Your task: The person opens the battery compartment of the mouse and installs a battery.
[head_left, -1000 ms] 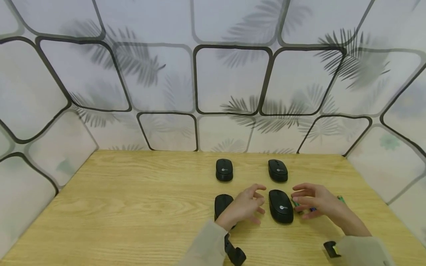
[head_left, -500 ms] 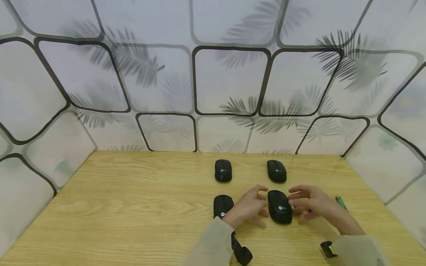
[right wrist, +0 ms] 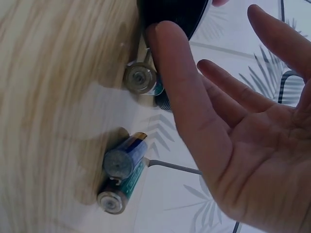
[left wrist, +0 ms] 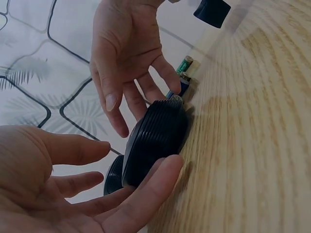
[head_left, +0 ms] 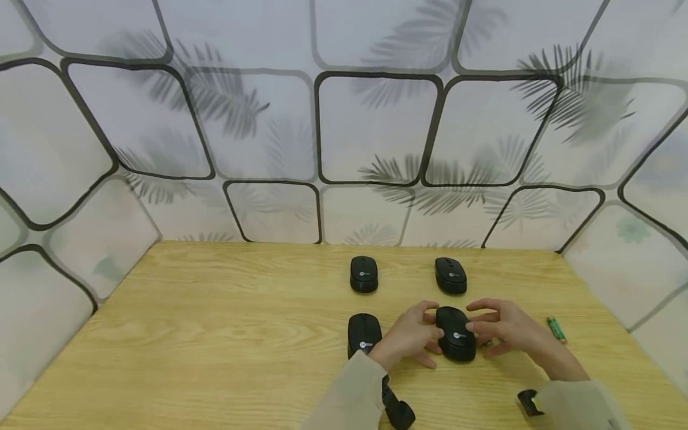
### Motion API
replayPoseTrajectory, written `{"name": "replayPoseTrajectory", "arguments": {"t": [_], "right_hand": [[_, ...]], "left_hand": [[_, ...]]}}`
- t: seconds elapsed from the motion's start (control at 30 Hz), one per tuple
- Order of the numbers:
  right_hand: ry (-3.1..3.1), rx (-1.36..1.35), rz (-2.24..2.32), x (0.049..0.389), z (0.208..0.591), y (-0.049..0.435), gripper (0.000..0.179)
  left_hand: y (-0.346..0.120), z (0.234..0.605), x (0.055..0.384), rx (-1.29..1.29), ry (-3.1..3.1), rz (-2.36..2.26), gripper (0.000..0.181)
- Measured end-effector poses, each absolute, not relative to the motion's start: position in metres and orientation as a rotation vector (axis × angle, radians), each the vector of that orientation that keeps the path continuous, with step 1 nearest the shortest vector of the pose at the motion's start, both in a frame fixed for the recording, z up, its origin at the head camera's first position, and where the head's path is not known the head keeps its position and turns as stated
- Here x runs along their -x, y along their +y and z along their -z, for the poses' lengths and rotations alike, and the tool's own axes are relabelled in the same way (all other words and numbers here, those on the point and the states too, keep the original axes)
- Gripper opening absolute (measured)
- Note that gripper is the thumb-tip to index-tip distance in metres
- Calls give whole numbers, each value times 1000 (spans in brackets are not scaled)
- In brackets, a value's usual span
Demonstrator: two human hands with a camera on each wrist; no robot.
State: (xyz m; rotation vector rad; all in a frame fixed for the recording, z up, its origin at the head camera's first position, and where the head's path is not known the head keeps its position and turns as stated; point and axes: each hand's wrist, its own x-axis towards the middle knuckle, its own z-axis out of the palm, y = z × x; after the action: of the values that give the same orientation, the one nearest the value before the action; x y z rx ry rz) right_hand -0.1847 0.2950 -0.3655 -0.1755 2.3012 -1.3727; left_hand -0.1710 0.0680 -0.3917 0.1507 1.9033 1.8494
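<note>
A black computer mouse (head_left: 455,340) lies on the table between the two hands. My left hand (head_left: 408,334) is at its left side, fingers spread and slightly bent; in the left wrist view a fingertip overlaps the lower edge of the mouse (left wrist: 158,138). From the right, my right hand (head_left: 507,328) reaches to the mouse's other side with loosely bent fingers, and in the right wrist view one fingertip is right at the mouse (right wrist: 172,12). Beside the right hand lie a green battery (head_left: 556,329), a blue battery (right wrist: 121,158) and another battery (right wrist: 140,77).
Two more mice stand at the back, a left one (head_left: 364,275) and a right one (head_left: 450,276). Another mouse (head_left: 364,334) lies left of my left hand, partly hidden by the sleeve. A patterned wall (head_left: 376,125) borders the wooden table (head_left: 215,334).
My left hand has moved right, up to the mouse's side. The right hand has shifted slightly left toward it, uncovering the green battery. The mouse stays about where it was.
</note>
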Motion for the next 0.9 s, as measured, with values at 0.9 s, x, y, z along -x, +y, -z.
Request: {"name": "replayPoseTrajectory", "arguments": {"t": [0.9], "right_hand": [[2379,267,1478,176,366,286,60]], "left_hand": [[74,387,176,-45,1972,-1881,62]]}}
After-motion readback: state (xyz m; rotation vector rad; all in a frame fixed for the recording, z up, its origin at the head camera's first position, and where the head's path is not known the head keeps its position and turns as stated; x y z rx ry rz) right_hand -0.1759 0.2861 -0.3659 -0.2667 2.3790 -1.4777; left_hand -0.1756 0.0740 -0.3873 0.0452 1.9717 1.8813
